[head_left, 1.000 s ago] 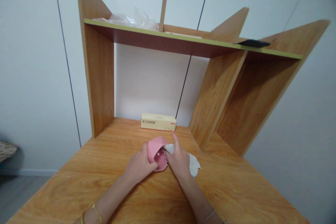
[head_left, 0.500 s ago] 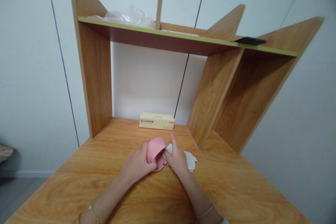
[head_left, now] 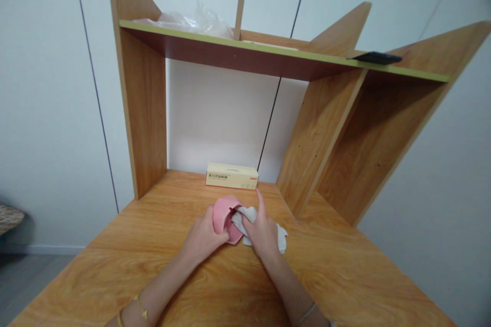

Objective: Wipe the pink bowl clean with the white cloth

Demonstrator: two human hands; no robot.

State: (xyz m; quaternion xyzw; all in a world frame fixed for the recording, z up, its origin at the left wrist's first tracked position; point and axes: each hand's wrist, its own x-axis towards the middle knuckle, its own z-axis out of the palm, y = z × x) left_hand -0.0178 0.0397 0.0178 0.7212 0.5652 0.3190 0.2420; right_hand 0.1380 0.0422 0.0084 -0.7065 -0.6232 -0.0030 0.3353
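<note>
My left hand (head_left: 203, 239) grips a pink bowl (head_left: 223, 210) by its left side, fingers behind and thumb at the near rim. The bowl is tilted, its opening turned to the right. In my right hand (head_left: 264, 232) is a bunched pale grey cloth (head_left: 249, 213), pinched while the index finger points up and away. One end of the cloth reaches the bowl's opening, and the rest trails out to the right past the hand. The bowl's far side and the fingertips behind it are hidden.
A cream cling-film box (head_left: 232, 176) stands at the back of the wooden desk (head_left: 153, 245). Upright panels (head_left: 322, 138) carry a shelf (head_left: 215, 41) overhead. On it lie a clear plastic bag (head_left: 192, 21) and a dark flat object (head_left: 377, 57).
My right hand has drawn back slightly from the bowl's inside, so more cloth shows at the opening. The bowl has turned a little in my left hand. The whole view has shifted slightly.
</note>
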